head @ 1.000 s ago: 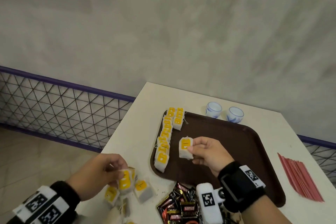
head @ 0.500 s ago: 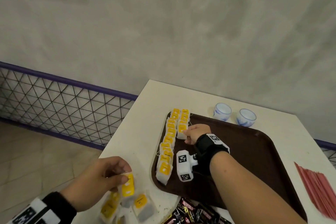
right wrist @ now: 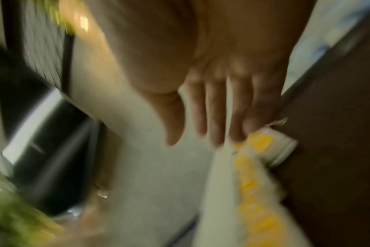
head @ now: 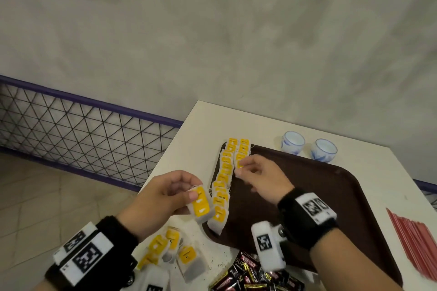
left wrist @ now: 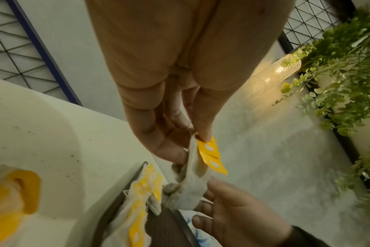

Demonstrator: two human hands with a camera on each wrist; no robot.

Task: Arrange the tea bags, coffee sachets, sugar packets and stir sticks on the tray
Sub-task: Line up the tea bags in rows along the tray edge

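Tea bags (head: 223, 176) with yellow tags lie in two overlapping rows along the 9 o'clock edge of the brown tray (head: 331, 196); the outer row runs nearly the full length, the inner row covers only the far end. Loose tea bags (head: 170, 250) wait on the white table (head: 179, 149) at 7 o'clock of the tray.

Left hand (head: 163, 201): thumb and fingers pinch a small stack of tea bags (head: 201, 205) by the tag end, held just outside the tray's near-left corner. The left wrist view shows two yellow tags fanned in the pinch, so more than one bag is held.

Right hand (head: 260, 176): fingers are extended and loosely bent, the fingertips resting on the near end of the inner row. It grips nothing; the right wrist view is blurred but shows straight fingers touching the last bag (right wrist: 268, 147).

Coffee sachets (head: 255, 276) lie at 6 o'clock, off the tray. Two cups (head: 307, 149) stand at 12 o'clock beyond the rim. Red stir sticks (head: 416, 241) lie at 3 o'clock on the table.

Procedure for the current step, as judged: pass one bag across, separating it from the stack first. Lay it tag-up, overlapping the previous bag by the same margin. Keep strings tucked under.
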